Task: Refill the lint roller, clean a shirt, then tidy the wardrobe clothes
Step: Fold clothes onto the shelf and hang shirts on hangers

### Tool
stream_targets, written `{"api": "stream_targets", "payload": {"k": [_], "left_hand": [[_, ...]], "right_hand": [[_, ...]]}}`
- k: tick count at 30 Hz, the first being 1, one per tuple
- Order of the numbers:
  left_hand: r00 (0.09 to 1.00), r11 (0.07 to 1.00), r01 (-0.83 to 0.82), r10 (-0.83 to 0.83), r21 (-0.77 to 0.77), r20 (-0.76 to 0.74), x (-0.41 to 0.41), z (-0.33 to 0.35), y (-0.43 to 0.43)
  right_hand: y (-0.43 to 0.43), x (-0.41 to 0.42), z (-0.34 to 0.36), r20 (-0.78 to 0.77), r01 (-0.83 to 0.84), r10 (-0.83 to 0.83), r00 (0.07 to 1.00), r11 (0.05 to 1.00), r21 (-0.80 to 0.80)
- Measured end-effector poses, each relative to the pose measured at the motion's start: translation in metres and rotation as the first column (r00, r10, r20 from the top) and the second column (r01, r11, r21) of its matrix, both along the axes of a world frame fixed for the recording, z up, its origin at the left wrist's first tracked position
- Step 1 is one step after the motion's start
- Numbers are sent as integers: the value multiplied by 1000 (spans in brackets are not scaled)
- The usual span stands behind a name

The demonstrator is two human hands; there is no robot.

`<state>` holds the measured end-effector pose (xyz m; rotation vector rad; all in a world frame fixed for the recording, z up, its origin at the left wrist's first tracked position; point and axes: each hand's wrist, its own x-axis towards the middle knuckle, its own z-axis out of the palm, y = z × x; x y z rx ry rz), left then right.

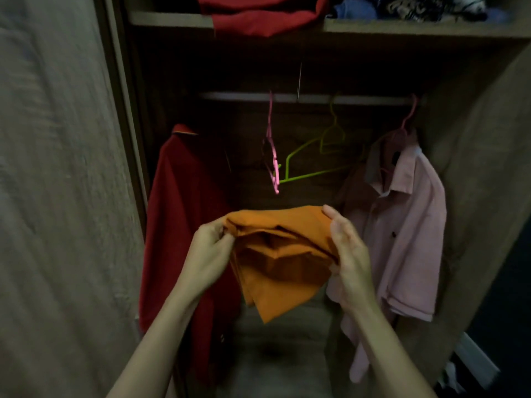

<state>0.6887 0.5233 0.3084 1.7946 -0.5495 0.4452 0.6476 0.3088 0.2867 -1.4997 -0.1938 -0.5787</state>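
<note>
A folded orange garment point(280, 254) hangs between both hands in front of the open wardrobe. My left hand point(211, 248) pinches its left edge. My right hand point(346, 245) grips its right edge, fingers over the top fold. Behind it a dark red shirt point(184, 214) hangs at the left of the rail point(310, 98). At the right a pink short-sleeved shirt point(402, 225) hangs on a pink hanger point(408, 122). No lint roller is in view.
An empty pink hanger point(273, 156) and a green hanger point(316, 159) hang mid-rail. The shelf point(172, 18) above holds a red garment point(264, 15) and blue and patterned clothes point(411, 7). Wardrobe doors stand at left point(57, 196) and right point(482, 168).
</note>
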Motion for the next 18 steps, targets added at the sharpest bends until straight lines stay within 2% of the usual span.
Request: {"api": "stream_targets", "payload": {"k": [2, 3, 6, 8, 10, 14, 18], "left_hand": [[997, 997, -25, 20, -74, -70, 5, 6, -5], [995, 994, -14, 4, -104, -98, 7, 10, -8], [980, 987, 51, -79, -150, -185, 9, 21, -13], [953, 978, 120, -162, -171, -255, 5, 28, -16], [939, 975, 169, -205, -147, -275, 4, 31, -18], [934, 975, 201, -219, -91, -282, 3, 34, -17], [925, 969, 224, -245, -104, -290, 3, 36, -16]], "right_hand": [[1, -1, -1, 25, -79, 83, 996, 989, -124], [1, 0, -1, 48, -65, 76, 996, 979, -193], [-2, 8, 0, 181, 120, -73, 981, 956, -269], [-7, 14, 3, 283, 222, -147, 948, 941, -255], [-10, 17, 10, 316, 263, -189, 930, 942, -208], [-14, 20, 18, 292, 261, -218, 931, 958, -116], [-14, 20, 19, 259, 264, -249, 933, 964, -25]]}}
